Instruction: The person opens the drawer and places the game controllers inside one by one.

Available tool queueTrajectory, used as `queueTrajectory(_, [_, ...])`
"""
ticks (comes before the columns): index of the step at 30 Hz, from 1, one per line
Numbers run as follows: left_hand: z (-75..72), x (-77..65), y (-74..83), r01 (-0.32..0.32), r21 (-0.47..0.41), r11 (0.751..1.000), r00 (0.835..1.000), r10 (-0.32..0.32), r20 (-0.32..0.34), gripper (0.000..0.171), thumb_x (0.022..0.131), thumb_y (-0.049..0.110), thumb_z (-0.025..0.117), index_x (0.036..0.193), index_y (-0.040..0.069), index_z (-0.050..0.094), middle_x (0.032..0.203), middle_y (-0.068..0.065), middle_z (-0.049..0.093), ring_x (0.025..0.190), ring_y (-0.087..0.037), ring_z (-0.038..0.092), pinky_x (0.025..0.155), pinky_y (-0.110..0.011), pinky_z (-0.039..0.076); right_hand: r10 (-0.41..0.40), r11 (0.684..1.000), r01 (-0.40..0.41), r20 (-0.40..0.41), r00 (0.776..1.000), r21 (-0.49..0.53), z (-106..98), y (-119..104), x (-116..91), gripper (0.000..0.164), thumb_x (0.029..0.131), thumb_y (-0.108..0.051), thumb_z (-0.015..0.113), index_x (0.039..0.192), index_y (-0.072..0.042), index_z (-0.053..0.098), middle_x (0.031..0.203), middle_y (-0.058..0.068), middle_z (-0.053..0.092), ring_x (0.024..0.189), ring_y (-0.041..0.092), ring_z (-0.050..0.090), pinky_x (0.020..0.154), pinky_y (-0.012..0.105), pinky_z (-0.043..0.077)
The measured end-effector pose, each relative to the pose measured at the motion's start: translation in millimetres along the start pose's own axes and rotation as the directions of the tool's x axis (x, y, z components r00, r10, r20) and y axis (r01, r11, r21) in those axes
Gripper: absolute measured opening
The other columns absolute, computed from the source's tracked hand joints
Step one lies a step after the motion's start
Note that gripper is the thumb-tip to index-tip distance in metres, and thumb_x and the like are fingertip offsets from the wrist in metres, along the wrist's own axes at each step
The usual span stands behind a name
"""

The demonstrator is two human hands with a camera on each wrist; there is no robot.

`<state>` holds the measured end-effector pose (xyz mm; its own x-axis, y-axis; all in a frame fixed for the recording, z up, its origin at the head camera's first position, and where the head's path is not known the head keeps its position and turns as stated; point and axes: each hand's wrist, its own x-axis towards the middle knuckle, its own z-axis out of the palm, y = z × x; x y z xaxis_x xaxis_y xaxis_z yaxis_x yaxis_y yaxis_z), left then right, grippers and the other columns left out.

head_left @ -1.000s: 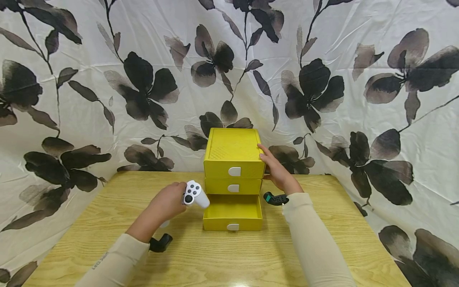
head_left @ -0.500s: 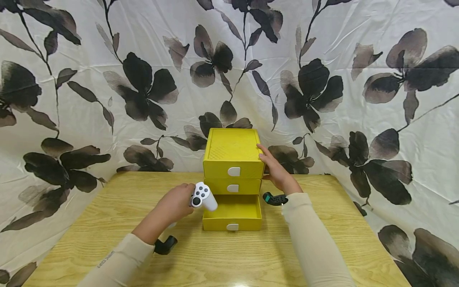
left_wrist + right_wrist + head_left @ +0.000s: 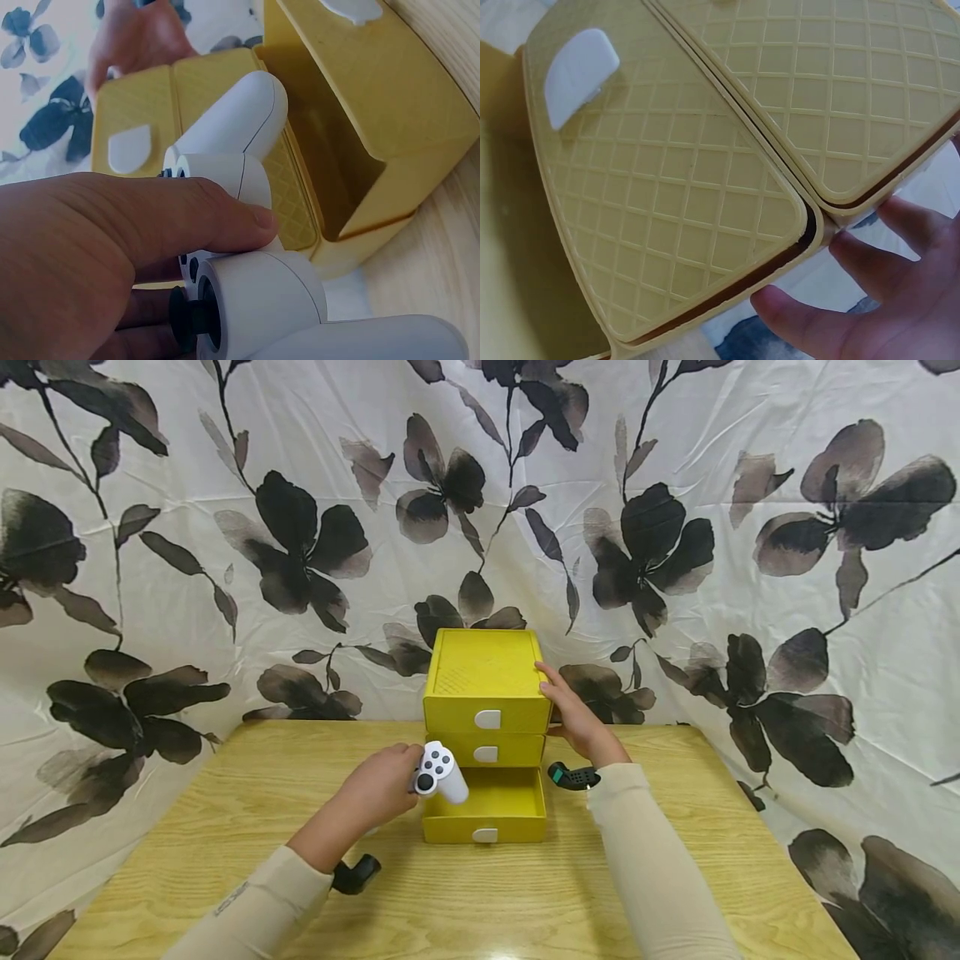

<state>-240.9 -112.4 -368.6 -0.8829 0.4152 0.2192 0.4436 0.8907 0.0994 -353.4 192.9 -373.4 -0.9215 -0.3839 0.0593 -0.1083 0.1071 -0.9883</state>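
My left hand (image 3: 381, 783) grips a white game controller (image 3: 453, 781), thumb on one face and fingers beneath it in the left wrist view. The controller overlaps the left part of the pulled-out bottom drawer (image 3: 517, 832) in the head view. That drawer belongs to a yellow three-drawer unit (image 3: 486, 662) with white tabs; its upper two drawers are closed. My right hand (image 3: 579, 718) rests against the unit's right side, thumb and fingers extended. In the right wrist view its fingertips (image 3: 776, 304) lie right at the side edge beside the waffle-patterned drawer fronts (image 3: 667, 187).
The unit stands toward the back of a light wood table (image 3: 480, 902). Behind it hangs a white cloth (image 3: 480, 443) with dark flowers. Black wrist devices, one at the left wrist (image 3: 356, 875) and one at the right wrist (image 3: 573, 776), jut inward.
My left hand has moved right with the controller, from beside the bottom drawer to overlapping its left part. The right hand stays at the unit's side.
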Motion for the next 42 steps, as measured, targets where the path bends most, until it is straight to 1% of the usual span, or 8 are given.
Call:
queueTrajectory(4, [0.9,1.9,3.9,-0.021,0.001,1.0,1.0,0.021,-0.01,0.05,0.071,0.012,0.084,0.112,-0.002,0.059,0.094,-0.011,0.063,0.081,-0.022,0.061,0.074,-0.037,0.053,0.004,1.0,-0.004,-0.004,1.0,-0.005,-0.2,0.8,0.1,0.054,0.101,-0.049,0.035,0.151,-0.044,0.015,0.162,0.004,0.007,0.142,0.042,0.028,0.108,0.069,0.028])
queueTrajectory(10, [1.8,5.5,10.0,-0.053,0.003,0.999,0.998,0.053,-0.04,0.044,0.074,0.014,0.082,0.109,-0.001,0.06,0.093,-0.011,0.065,0.081,-0.023,0.062,0.074,-0.038,0.054,-0.003,1.0,0.003,0.012,1.0,0.01,-0.9,1.9,0.5,0.056,0.102,-0.049,0.034,0.153,-0.042,0.013,0.162,0.006,0.008,0.14,0.042,0.031,0.108,0.069,0.028])
queueTrajectory(14, [2.5,9.1,14.7,-0.062,0.01,0.998,0.997,0.062,-0.043,0.044,0.073,0.013,0.083,0.108,-0.001,0.06,0.093,-0.011,0.065,0.081,-0.024,0.062,0.074,-0.039,0.053,0.005,1.0,-0.005,0.017,1.0,0.02,-0.6,0.0,0.6,0.055,0.103,-0.047,0.033,0.153,-0.041,0.011,0.162,0.006,0.007,0.141,0.042,0.03,0.109,0.069,0.026])
queueTrajectory(16, [2.4,11.1,17.5,-0.066,0.011,0.998,0.997,0.066,-0.04,0.044,0.073,0.013,0.083,0.108,-0.001,0.06,0.092,-0.01,0.065,0.081,-0.023,0.061,0.074,-0.039,0.053,0.013,1.0,-0.013,0.02,1.0,0.027,0.0,-3.2,-0.5,0.055,0.103,-0.044,0.032,0.154,-0.04,0.011,0.163,0.006,0.005,0.142,0.043,0.028,0.109,0.069,0.025])
queueTrajectory(19, [2.2,14.1,21.5,-0.063,0.006,0.998,0.998,0.064,-0.028,0.045,0.073,0.013,0.083,0.109,0.0,0.06,0.094,-0.01,0.064,0.083,-0.023,0.061,0.076,-0.039,0.053,0.018,0.999,-0.019,0.034,0.999,0.036,2.2,-12.0,-6.2,0.056,0.104,-0.039,0.03,0.155,-0.035,0.008,0.163,0.009,0.004,0.142,0.045,0.027,0.11,0.069,0.025])
queueTrajectory(24, [1.2,17.9,27.7,-0.064,0.003,0.998,0.997,0.065,-0.031,0.044,0.073,0.011,0.082,0.11,0.001,0.061,0.096,-0.01,0.063,0.084,-0.024,0.06,0.077,-0.04,0.053,0.017,1.0,-0.018,0.042,0.999,0.025,6.8,-24.3,-16.5,0.057,0.104,-0.037,0.029,0.156,-0.031,0.005,0.162,0.013,0.005,0.141,0.046,0.028,0.11,0.067,0.026])
queueTrajectory(33, [3.0,22.4,35.4,-0.091,-0.001,0.996,0.995,0.091,-0.041,0.043,0.073,0.008,0.081,0.111,0.001,0.061,0.099,-0.012,0.063,0.085,-0.024,0.06,0.077,-0.039,0.053,0.023,0.999,-0.024,0.037,0.999,0.036,7.7,-23.8,-16.4,0.056,0.104,-0.037,0.03,0.156,-0.032,0.008,0.162,0.012,0.006,0.141,0.044,0.027,0.11,0.068,0.025])
queueTrajectory(42, [6.8,28.3,41.1,-0.129,0.007,0.992,0.989,0.129,-0.065,0.043,0.075,0.007,0.081,0.112,0.0,0.062,0.099,-0.013,0.064,0.086,-0.026,0.062,0.078,-0.04,0.054,0.023,1.0,-0.023,0.019,1.0,0.004,8.7,-23.8,-16.5,0.056,0.104,-0.039,0.03,0.155,-0.034,0.009,0.163,0.01,0.005,0.143,0.044,0.026,0.109,0.069,0.024])
